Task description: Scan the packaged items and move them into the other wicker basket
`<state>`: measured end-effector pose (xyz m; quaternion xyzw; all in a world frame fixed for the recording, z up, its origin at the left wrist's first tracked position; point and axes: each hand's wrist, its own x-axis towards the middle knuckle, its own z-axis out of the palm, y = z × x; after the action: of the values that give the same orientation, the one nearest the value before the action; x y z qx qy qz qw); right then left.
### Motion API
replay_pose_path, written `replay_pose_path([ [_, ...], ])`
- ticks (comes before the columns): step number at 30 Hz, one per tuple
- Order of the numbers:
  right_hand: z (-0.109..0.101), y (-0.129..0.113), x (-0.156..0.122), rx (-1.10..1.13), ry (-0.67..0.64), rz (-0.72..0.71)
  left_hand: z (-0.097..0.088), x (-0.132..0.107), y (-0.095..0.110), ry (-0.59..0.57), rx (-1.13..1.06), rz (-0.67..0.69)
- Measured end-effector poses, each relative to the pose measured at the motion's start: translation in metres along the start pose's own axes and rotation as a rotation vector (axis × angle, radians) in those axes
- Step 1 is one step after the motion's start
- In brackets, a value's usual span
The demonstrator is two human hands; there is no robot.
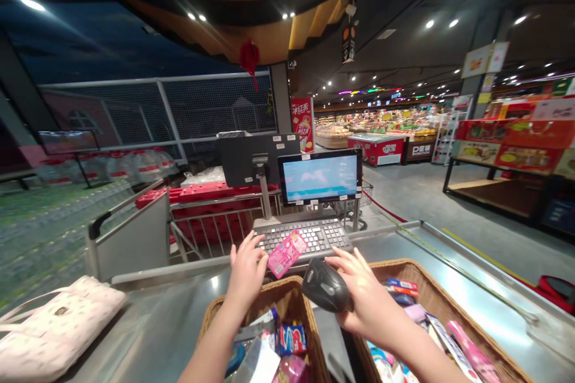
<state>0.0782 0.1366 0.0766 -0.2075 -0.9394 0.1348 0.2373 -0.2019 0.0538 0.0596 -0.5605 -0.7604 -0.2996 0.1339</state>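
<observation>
**Checkout worktop (pixel 148 323): packet (pixel 287 253) meets scanner (pixel 326 287)**

The pink packet hangs over the left basket's (pixel 269 288) far rim, pinched by the left hand's (pixel 246 269) fingers. Just right of it, the right hand's (pixel 366 296) fingers wrap the black scanner. Scanning seems the step in hand, and a read calls for the barcode to face the scanner. A keyboard (pixel 309 233) and screen (pixel 320 177) stand beyond, and a handbag (pixel 54 326) lies near left.

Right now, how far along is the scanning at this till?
Done: cannot tell; the left basket and right basket both hold goods. In hand: the left hand holds a pink packet, the right hand a scanner beside it. Left: at least this packet; which basket holds scanned goods is unclear.
</observation>
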Motion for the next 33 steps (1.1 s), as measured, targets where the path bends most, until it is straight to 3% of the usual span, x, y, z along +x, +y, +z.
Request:
replay_pose_path([
  [8, 0.023, -0.012, 0.016, 0.020, -0.058, -0.036, -0.003, -0.046, -0.049, -0.140, 0.081, -0.063],
  [15, 0.038, -0.029, 0.024, 0.054, -0.110, -0.078, 0.000, -0.093, -0.078, -0.242, 0.108, -0.172],
  [26, 0.067, -0.045, 0.031, 0.103, -0.190, -0.119, 0.001, -0.147, -0.106, -0.389, 0.131, -0.241],
  [33, 0.071, -0.046, 0.033, 0.148, -0.210, -0.101, -0.008, -0.164, -0.106, -0.549, 0.272, -0.210],
])
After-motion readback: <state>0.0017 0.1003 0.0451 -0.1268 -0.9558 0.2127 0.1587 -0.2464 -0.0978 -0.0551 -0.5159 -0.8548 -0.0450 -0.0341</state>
